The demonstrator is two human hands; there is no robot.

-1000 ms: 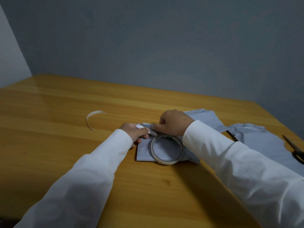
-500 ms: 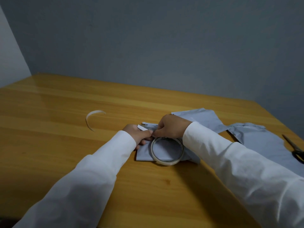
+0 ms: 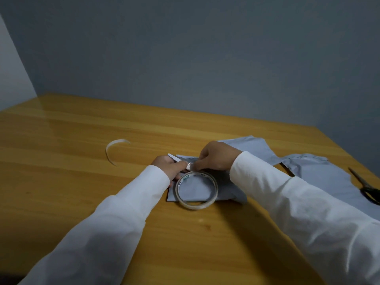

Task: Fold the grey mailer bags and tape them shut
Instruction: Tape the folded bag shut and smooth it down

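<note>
Left hand (image 3: 167, 165) and right hand (image 3: 216, 156) pinch white tape strip (image 3: 178, 160) over folded grey mailer bag (image 3: 197, 189); tape roll (image 3: 196, 190) lies on it, on bench (image 3: 82, 192).

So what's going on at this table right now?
A person in white sleeves is taping a folded grey bag on a wooden table. Both hands meet at its far edge: the left hand and the right hand each pinch a short white strip between them. A tape roll lies on the bag. More grey bags and scissors lie to the right, and a curled strip to the left.
</note>
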